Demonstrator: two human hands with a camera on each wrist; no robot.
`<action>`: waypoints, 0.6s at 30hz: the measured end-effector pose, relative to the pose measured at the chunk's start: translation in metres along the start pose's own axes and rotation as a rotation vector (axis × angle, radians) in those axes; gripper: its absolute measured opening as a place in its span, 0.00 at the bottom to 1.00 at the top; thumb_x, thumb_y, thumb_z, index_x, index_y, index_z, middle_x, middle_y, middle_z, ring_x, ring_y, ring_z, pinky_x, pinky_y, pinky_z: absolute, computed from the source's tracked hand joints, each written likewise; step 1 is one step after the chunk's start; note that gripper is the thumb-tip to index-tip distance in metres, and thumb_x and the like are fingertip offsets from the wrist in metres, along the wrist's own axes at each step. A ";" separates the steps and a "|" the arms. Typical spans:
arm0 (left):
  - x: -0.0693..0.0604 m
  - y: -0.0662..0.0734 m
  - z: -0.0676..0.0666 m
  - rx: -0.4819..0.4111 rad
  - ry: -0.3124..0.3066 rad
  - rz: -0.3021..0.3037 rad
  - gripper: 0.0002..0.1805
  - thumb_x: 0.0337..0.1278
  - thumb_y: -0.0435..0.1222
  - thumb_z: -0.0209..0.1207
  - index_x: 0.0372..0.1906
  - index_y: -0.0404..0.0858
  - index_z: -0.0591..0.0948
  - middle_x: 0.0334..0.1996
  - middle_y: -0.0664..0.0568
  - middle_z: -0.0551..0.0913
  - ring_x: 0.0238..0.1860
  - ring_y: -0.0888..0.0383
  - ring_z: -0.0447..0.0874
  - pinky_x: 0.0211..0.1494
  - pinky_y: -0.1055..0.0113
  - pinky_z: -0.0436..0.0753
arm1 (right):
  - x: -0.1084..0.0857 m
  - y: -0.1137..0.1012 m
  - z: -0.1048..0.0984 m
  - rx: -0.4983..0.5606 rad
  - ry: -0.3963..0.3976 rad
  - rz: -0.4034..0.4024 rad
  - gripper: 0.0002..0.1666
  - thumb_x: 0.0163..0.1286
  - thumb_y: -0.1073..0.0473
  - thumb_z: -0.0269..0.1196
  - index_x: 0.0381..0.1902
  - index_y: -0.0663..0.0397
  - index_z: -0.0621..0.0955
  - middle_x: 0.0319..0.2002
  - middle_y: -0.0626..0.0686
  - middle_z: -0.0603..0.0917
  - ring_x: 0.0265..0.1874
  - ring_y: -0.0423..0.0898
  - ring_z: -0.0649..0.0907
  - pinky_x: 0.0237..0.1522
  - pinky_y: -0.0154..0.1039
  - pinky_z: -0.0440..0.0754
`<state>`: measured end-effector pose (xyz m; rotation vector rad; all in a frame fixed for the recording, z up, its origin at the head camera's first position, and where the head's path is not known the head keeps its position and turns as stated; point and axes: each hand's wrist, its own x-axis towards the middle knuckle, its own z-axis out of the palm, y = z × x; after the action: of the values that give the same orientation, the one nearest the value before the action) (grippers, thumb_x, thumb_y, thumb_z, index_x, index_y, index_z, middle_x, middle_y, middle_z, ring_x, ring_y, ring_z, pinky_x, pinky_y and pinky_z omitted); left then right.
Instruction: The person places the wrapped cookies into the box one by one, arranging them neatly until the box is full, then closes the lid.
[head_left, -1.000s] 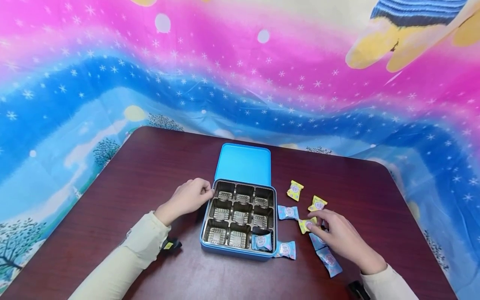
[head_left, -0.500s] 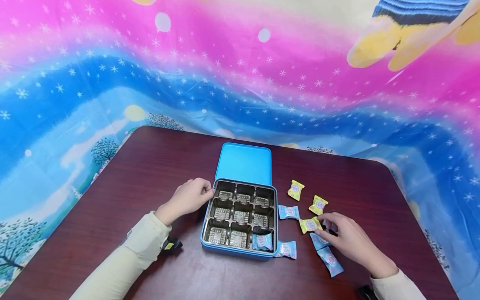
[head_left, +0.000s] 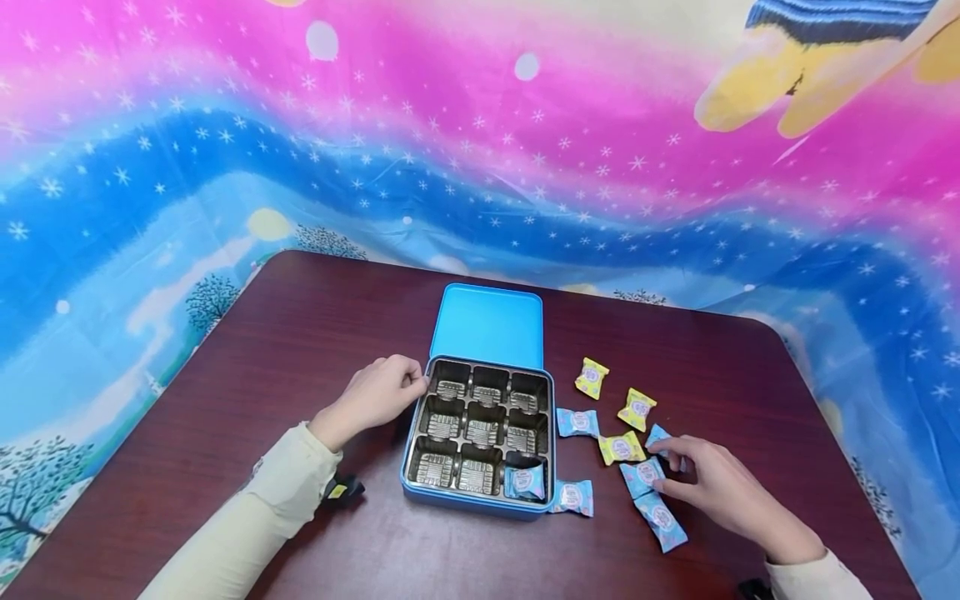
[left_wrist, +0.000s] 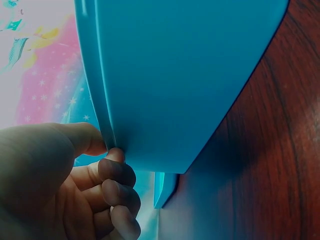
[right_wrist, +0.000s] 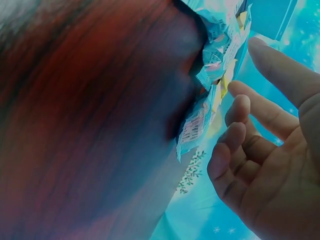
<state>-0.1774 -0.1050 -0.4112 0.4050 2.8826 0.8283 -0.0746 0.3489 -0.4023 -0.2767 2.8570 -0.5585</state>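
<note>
My left hand [head_left: 381, 390] pinches the rim of a blue tin [left_wrist: 170, 85] at its back left corner, thumb and forefinger meeting on the edge. The tin holds a dark tray with compartments; a blue-wrapped candy [head_left: 524, 482] sits in the front right one. Over the candies to the right hovers my right hand [head_left: 723, 492], fingers loosely bent and thumb apart. Nearest to it are a blue candy [head_left: 657, 437], partly covered by the fingertips, and another blue candy [head_left: 641, 477] by the thumb. In the right wrist view the fingers grip nothing.
A blue lid [head_left: 487, 325] lies tilted back behind the tin. Yellow candies [head_left: 622, 448] and more blue candies [head_left: 661, 522] are scattered right of the tin on the dark wooden table [head_left: 322, 308]. A patterned cloth [head_left: 450, 167] hangs behind.
My right hand has moved right, off the yellow candy and over the blue ones, uncovering more of them. The left hand stays at the tin's corner.
</note>
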 end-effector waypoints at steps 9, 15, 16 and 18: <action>0.000 -0.002 0.000 -0.005 -0.002 0.003 0.18 0.67 0.45 0.57 0.19 0.48 0.75 0.12 0.60 0.62 0.19 0.60 0.66 0.24 0.64 0.64 | 0.000 0.006 0.001 0.024 -0.050 -0.037 0.21 0.62 0.57 0.73 0.54 0.51 0.84 0.29 0.44 0.73 0.24 0.34 0.66 0.26 0.35 0.64; 0.000 -0.002 0.000 -0.010 0.000 0.006 0.17 0.66 0.44 0.57 0.19 0.48 0.75 0.12 0.60 0.65 0.18 0.60 0.67 0.24 0.64 0.65 | 0.001 0.010 0.004 0.021 -0.077 -0.047 0.26 0.60 0.60 0.74 0.57 0.55 0.83 0.30 0.44 0.72 0.23 0.34 0.65 0.27 0.34 0.63; 0.000 -0.002 0.001 -0.011 -0.001 0.006 0.17 0.66 0.44 0.57 0.19 0.48 0.75 0.12 0.60 0.65 0.18 0.60 0.67 0.24 0.64 0.65 | 0.001 0.011 0.004 0.026 -0.081 -0.043 0.26 0.60 0.60 0.74 0.57 0.55 0.83 0.30 0.44 0.72 0.23 0.33 0.65 0.27 0.33 0.64; 0.000 -0.002 0.001 -0.014 -0.003 0.005 0.18 0.66 0.44 0.57 0.19 0.48 0.74 0.12 0.60 0.66 0.18 0.60 0.67 0.24 0.65 0.65 | 0.001 0.011 0.006 0.032 -0.087 -0.042 0.27 0.60 0.60 0.74 0.58 0.56 0.82 0.29 0.44 0.72 0.23 0.33 0.65 0.26 0.33 0.64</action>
<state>-0.1778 -0.1062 -0.4137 0.4117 2.8725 0.8476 -0.0759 0.3570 -0.4121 -0.3479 2.7619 -0.5850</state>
